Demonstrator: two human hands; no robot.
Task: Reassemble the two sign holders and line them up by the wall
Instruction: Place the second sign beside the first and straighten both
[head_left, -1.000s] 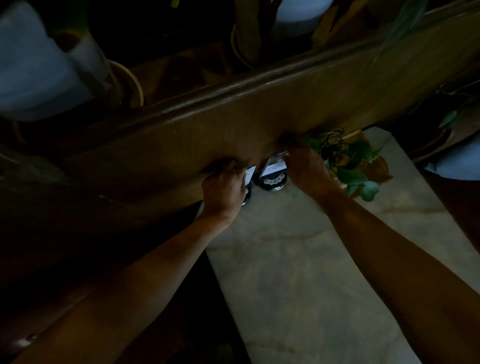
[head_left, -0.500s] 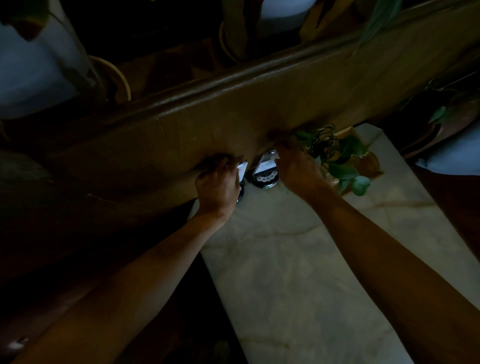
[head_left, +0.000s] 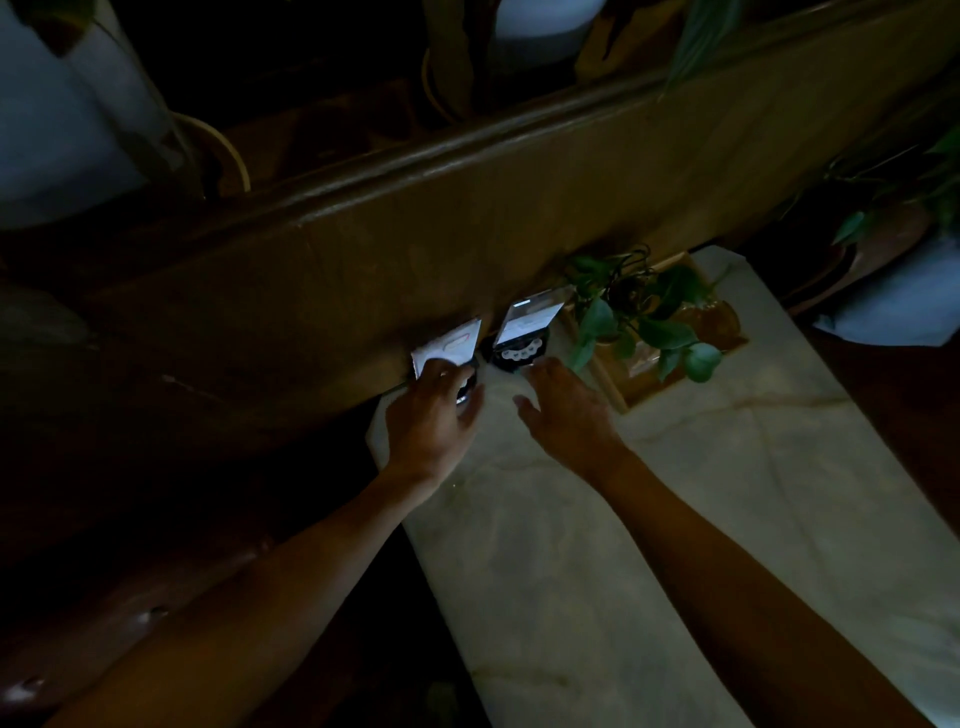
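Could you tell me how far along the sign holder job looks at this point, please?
Nearly done, it seems. Both sign holders stand side by side against the wall, cards upright in their round bases: the left holder and the right holder. The left hand rests on the left holder's base; the right hand is open beside the other. What is left is a final nudge and letting go.

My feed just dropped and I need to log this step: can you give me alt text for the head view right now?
Two sign holders, the left sign holder and the right sign holder, stand side by side against a wooden wall panel on a pale marble tabletop. The left hand touches the left one; the right hand hovers open near the other, beside a potted plant. The scene is dim.
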